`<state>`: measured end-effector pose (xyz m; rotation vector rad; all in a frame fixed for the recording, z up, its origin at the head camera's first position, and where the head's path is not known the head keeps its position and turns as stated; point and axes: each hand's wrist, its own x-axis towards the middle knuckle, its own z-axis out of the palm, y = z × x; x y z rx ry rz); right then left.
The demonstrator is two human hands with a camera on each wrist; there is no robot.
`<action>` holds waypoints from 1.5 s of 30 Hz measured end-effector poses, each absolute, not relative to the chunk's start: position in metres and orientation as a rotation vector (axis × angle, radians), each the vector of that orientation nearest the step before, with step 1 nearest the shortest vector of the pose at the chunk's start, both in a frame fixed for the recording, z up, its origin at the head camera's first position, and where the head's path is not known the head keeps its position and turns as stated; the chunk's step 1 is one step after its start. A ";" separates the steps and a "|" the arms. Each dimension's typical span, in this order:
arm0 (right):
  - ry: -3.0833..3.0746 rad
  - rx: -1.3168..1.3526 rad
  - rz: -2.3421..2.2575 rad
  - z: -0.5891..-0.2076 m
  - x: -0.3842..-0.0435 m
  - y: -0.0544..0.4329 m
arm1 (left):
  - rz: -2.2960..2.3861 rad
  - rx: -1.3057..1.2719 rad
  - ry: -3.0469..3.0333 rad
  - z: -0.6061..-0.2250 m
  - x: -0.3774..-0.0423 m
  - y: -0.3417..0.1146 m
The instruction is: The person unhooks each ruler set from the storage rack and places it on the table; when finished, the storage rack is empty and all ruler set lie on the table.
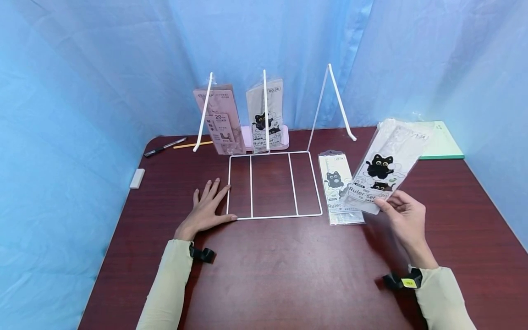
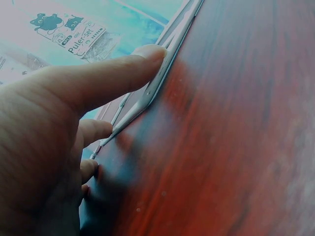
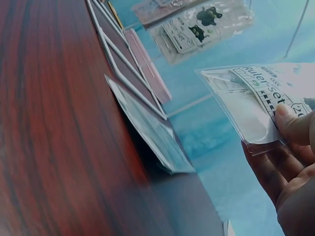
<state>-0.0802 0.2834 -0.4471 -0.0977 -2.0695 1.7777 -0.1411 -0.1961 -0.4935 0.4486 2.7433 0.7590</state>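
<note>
My right hand (image 1: 402, 217) pinches the lower corner of a ruler set packet (image 1: 383, 167) with black cat drawings, thumb on the front. It is held tilted above the table and overlaps another ruler set packet (image 1: 336, 183) lying beside the rack. My left hand (image 1: 208, 206) rests with spread fingers at the left edge of the white wire rack (image 1: 274, 216), thumb on its front corner in the left wrist view. From the rack's left prong hangs a pink packet (image 1: 220, 119); a cat ruler set packet (image 1: 264, 133) hangs from the middle one. The right prong (image 1: 340, 101) holds nothing.
A pen (image 1: 165, 146), a yellow pencil (image 1: 191, 145) and a white eraser (image 1: 137, 178) lie at the left. Behind the rack sits a pink tray (image 1: 284, 137). A green-edged pad (image 1: 443, 142) lies at the back right, with a blue curtain (image 1: 288, 36) behind the table.
</note>
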 end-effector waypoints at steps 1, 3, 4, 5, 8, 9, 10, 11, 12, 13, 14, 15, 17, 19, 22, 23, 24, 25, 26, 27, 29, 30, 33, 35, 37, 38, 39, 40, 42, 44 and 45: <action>-2.073 -0.110 1.776 -0.447 -0.081 0.285 | 0.758 0.449 2.744 -0.494 -0.141 -0.196; -2.100 -0.122 1.749 -0.448 -0.082 0.288 | 0.758 0.450 2.744 -0.495 -0.141 -0.197; -2.102 -0.128 1.754 -0.448 -0.082 0.289 | 0.760 0.450 2.744 -0.495 -0.141 -0.197; -2.099 -0.131 1.765 -0.448 -0.083 0.291 | 0.755 0.450 2.746 -0.495 -0.141 -0.197; -2.080 -0.145 1.800 -0.448 -0.084 0.296 | 0.754 0.451 2.746 -0.496 -0.142 -0.197; -2.070 -0.149 1.814 -0.448 -0.084 0.297 | 0.752 0.450 2.746 -0.496 -0.142 -0.197; -2.053 -0.157 1.837 -0.448 -0.085 0.299 | 0.752 0.449 2.746 -0.496 -0.142 -0.197; -2.055 -0.163 1.835 -0.449 -0.086 0.301 | 0.750 0.448 2.747 -0.496 -0.142 -0.197; -2.055 -0.171 1.838 -0.449 -0.086 0.302 | 0.755 0.448 2.745 -0.496 -0.142 -0.197; -2.051 -0.177 1.851 -0.450 -0.087 0.304 | 0.754 0.447 2.745 -0.496 -0.142 -0.197; -2.052 -0.184 1.855 -0.450 -0.087 0.306 | 0.753 0.447 2.745 -0.495 -0.142 -0.197; -2.047 -0.189 1.868 -0.451 -0.088 0.308 | 0.754 0.447 2.746 -0.495 -0.141 -0.196; -2.039 -0.194 1.897 -0.453 -0.089 0.313 | 0.755 0.450 2.744 -0.494 -0.141 -0.196; -2.029 -0.179 1.941 -0.454 -0.089 0.318 | 0.759 0.450 2.742 -0.493 -0.141 -0.196; -2.019 -0.162 1.993 -0.457 -0.090 0.326 | 0.763 0.450 2.741 -0.493 -0.140 -0.196; -2.031 -0.159 1.990 -0.457 -0.090 0.328 | 0.765 0.449 2.740 -0.492 -0.140 -0.196; -2.044 -0.161 1.983 -0.458 -0.090 0.330 | 0.763 0.450 2.741 -0.493 -0.140 -0.196; -2.063 -0.170 1.962 -0.459 -0.090 0.332 | 0.762 0.451 2.741 -0.493 -0.140 -0.196; -2.091 -0.182 1.930 -0.460 -0.090 0.334 | 0.760 0.452 2.741 -0.493 -0.140 -0.196; -2.113 -0.194 1.905 -0.462 -0.091 0.336 | 0.757 0.453 2.741 -0.493 -0.140 -0.196; -2.162 -0.215 1.847 -0.464 -0.092 0.339 | 0.757 0.453 2.740 -0.494 -0.140 -0.196; -2.184 -0.224 1.825 -0.465 -0.092 0.341 | 0.757 0.453 2.740 -0.494 -0.141 -0.196; -2.268 -0.241 1.735 -0.468 -0.093 0.346 | 0.758 0.451 2.740 -0.495 -0.141 -0.197; -2.334 -0.246 1.665 -0.469 -0.094 0.349 | 0.758 0.451 2.743 -0.495 -0.141 -0.197; -2.389 -0.248 1.610 -0.470 -0.094 0.352 | 0.755 0.453 2.744 -0.495 -0.140 -0.197; -2.409 -0.246 1.593 -0.470 -0.094 0.353 | 0.755 0.453 2.745 -0.495 -0.140 -0.197; -2.424 -0.243 1.585 -0.471 -0.095 0.354 | 0.755 0.453 2.746 -0.495 -0.140 -0.197; -2.435 -0.238 1.581 -0.471 -0.095 0.356 | 0.754 0.453 2.747 -0.495 -0.140 -0.197; -2.452 -0.230 1.575 -0.472 -0.095 0.358 | 0.757 0.455 2.747 -0.495 -0.141 -0.197; -2.473 -0.220 1.565 -0.473 -0.095 0.360 | 0.759 0.456 2.748 -0.495 -0.141 -0.197; -2.484 -0.217 1.565 -0.474 -0.095 0.361 | 0.756 0.456 2.749 -0.495 -0.141 -0.197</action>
